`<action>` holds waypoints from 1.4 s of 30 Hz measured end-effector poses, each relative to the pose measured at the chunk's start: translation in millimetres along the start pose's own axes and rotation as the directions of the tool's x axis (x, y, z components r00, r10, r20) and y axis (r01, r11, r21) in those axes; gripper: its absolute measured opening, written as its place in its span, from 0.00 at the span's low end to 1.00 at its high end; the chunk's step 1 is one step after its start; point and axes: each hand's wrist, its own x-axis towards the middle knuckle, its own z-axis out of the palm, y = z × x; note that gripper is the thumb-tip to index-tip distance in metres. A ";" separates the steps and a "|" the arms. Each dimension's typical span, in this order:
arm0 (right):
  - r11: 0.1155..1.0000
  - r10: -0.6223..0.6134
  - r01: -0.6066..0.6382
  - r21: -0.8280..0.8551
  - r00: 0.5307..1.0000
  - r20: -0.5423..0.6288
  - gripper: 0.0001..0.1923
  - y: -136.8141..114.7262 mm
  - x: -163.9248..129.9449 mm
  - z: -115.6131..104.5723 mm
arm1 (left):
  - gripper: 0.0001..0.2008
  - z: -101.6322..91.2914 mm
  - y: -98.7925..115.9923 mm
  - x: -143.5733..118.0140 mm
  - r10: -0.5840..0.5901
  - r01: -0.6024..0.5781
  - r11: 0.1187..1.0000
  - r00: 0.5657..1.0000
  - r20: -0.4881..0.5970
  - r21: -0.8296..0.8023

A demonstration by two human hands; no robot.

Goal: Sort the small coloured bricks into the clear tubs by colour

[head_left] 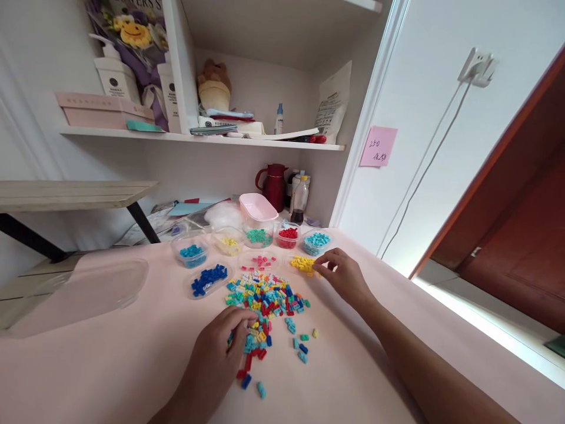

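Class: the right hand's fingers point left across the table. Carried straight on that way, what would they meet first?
Probably the yellow bricks right at the right hand's fingertips, perhaps already touched; beyond them lies the dish of pink bricks. Depth is hard to judge.

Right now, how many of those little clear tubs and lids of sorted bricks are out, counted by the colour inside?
Dark blue bricks: 1
Mid-blue bricks: 1
Pale yellow bricks: 1
Green bricks: 1
Red bricks: 1
Light blue bricks: 1
Pink bricks: 1
Bright yellow bricks: 1
Total: 8

The right hand touches the bright yellow ones; the left hand rests on the mixed pile.
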 end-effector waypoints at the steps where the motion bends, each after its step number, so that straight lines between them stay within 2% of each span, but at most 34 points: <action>1: 0.999 0.024 -0.025 -0.021 0.999 -0.037 0.09 7.2 4.0 -0.7 | 0.12 0.1 0.1 0.3 0.000 0.000 1.000 1.000 -0.002 -0.002; 4: 0.998 0.049 -0.051 -0.032 0.995 -0.085 0.10 22.1 11.1 2.6 | 0.12 -0.5 1.4 1.5 0.003 -0.003 1.000 1.000 -0.005 -0.006; 7: 1.000 0.018 -0.019 -0.016 0.995 -0.094 0.10 26.1 13.1 10.2 | 0.12 -1.1 2.2 1.9 -0.001 0.001 1.000 1.000 -0.004 -0.006; 12: 0.998 -0.053 0.050 -0.030 0.992 -0.111 0.12 19.9 11.4 15.7 | 0.12 0.0 -0.9 1.5 -0.012 0.012 1.000 1.000 -0.006 0.001; 19: 0.995 -0.070 0.081 0.065 0.985 -0.155 0.13 -0.3 -1.2 -3.1 | 0.12 0.5 -3.0 0.7 -0.011 0.012 1.000 1.000 0.008 -0.023; 25: 0.974 0.040 -0.038 0.224 0.999 -0.004 0.16 -22.8 -16.8 -16.4 | 0.13 -1.5 1.2 0.7 -0.027 0.027 0.999 1.000 -0.002 -0.028; 29: 0.964 0.001 -0.048 0.262 0.984 0.179 0.15 -36.2 -25.1 -19.7 | 0.12 -2.1 0.9 -1.7 -0.041 0.038 0.997 0.998 -0.039 -0.063; 32: 0.955 -0.121 0.030 0.294 0.947 0.297 0.13 -45.3 -30.8 -19.3 | 0.12 -3.5 0.6 -3.7 -0.028 0.018 0.996 0.994 -0.110 -0.090; 35: 0.920 -0.333 0.232 0.317 0.888 0.318 0.11 -55.3 -37.8 -16.8 | 0.13 -4.9 1.1 -3.8 -0.002 -0.018 0.994 0.983 -0.182 -0.110; 39: 0.804 -0.593 0.504 0.315 0.715 0.371 0.15 -72.1 -50.9 -11.2 | 0.13 -6.5 2.5 -1.6 -0.068 0.031 0.989 0.964 -0.256 -0.145; 42: 0.737 -0.662 0.642 0.211 0.621 0.420 0.21 -82.9 -61.2 -4.5 | 0.13 -7.7 3.0 0.1 -0.119 0.071 0.979 0.960 -0.255 -0.190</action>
